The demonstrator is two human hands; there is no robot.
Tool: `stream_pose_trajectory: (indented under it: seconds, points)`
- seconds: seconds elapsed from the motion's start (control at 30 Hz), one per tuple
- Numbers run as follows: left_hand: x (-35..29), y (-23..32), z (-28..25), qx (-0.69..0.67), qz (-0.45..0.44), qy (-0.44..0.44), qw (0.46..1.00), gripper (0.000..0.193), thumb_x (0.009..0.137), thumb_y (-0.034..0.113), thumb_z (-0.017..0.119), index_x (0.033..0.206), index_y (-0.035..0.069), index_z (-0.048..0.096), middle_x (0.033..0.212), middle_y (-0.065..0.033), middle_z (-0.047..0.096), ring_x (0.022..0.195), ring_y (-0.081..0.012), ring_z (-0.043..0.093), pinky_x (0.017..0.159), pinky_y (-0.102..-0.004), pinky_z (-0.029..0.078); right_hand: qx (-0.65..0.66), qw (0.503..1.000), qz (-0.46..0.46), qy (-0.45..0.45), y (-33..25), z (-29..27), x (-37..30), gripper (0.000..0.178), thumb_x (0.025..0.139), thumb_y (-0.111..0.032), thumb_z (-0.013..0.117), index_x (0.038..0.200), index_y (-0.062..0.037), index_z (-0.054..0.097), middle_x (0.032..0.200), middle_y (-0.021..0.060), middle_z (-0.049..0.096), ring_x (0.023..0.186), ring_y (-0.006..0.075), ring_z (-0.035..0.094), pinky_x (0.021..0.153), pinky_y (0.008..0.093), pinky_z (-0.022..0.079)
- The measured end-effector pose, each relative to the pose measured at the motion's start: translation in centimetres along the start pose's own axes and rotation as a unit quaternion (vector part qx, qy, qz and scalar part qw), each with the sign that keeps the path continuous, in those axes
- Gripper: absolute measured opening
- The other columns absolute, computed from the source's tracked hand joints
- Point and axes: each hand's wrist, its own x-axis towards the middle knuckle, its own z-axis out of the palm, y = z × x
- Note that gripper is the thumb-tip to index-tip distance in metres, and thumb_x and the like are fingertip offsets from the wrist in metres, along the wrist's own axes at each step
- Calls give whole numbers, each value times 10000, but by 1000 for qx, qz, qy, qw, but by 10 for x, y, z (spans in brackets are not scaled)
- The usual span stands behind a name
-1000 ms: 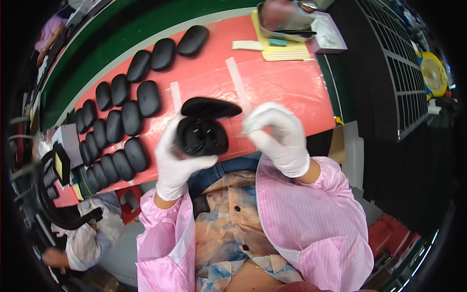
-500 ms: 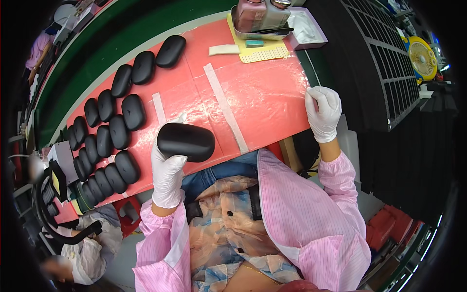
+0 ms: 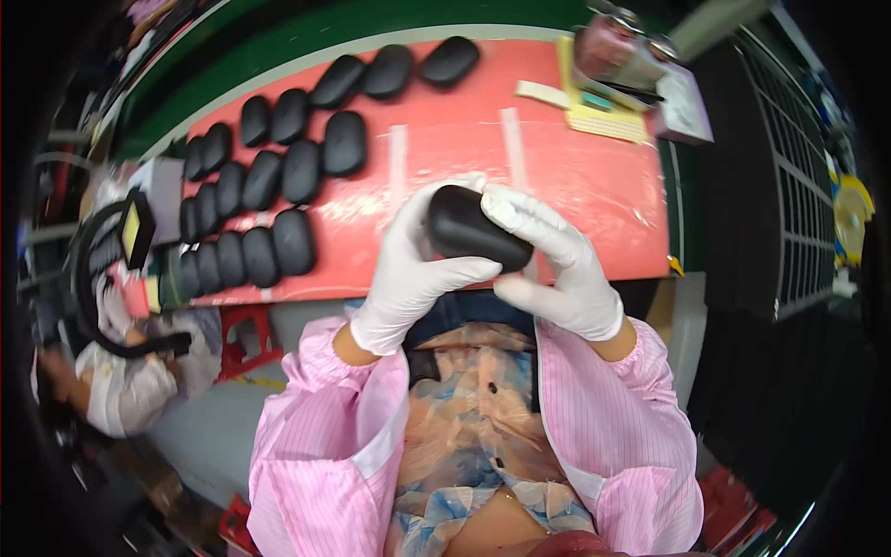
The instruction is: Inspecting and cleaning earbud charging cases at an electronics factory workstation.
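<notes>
A smooth black oval case (image 3: 475, 234) is held between my two white-gloved hands, over the near edge of the red-covered table (image 3: 445, 121). My left hand (image 3: 406, 269) wraps round its left end, thumb along the near side. On the other end, my right hand (image 3: 561, 265) grips with its fingers over the top and its thumb below. To the left, several similar black cases (image 3: 302, 172) lie in slanting rows on the red cover.
Bottles in a metal tray (image 3: 617, 51) stand at the back right, near yellow sheets (image 3: 608, 123) and a white box (image 3: 685, 107). A tall black rack (image 3: 803, 186) rises at the right. A lamp with a curved black arm (image 3: 83, 269) and a co-worker (image 3: 125, 381) are at the left.
My right hand has come in from the table's right side and taken hold of the case. My left hand still holds it, now turned more steeply. The whole view has swung.
</notes>
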Motion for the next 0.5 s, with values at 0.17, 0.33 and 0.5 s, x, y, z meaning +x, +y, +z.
stream_pose_trajectory:
  seconds: [0.17, 0.33, 0.5]
  points:
    - [-27, 11, -26, 47, 43, 30, 998, 810, 646, -10, 872, 1350, -17, 471, 1275, -73, 562, 1172, -162, 550, 996, -315, 468, 372, 921, 110, 20, 5, 40, 27, 561, 837, -98, 633, 1374, 10, 508, 1346, 132, 543, 1288, 227, 488, 1119, 353, 329]
    - [-42, 19, -41, -29, 4, 83, 996, 764, 662, -5, 864, 1333, -9, 498, 1207, -59, 599, 1093, -152, 599, 964, -310, 497, 233, 966, 117, -5, 7, 67, 33, 556, 861, -158, 625, 1379, 5, 502, 1347, 123, 533, 1270, 235, 492, 1107, 354, 320]
    - [-47, 22, -52, 22, 33, 106, 994, 674, 676, 70, 880, 1259, -9, 551, 1129, -51, 632, 1044, -135, 614, 901, -293, 513, 132, 989, 45, -54, 17, 82, 36, 658, 884, -375, 592, 1387, 32, 474, 1422, 163, 474, 1341, 257, 431, 1130, 370, 297]
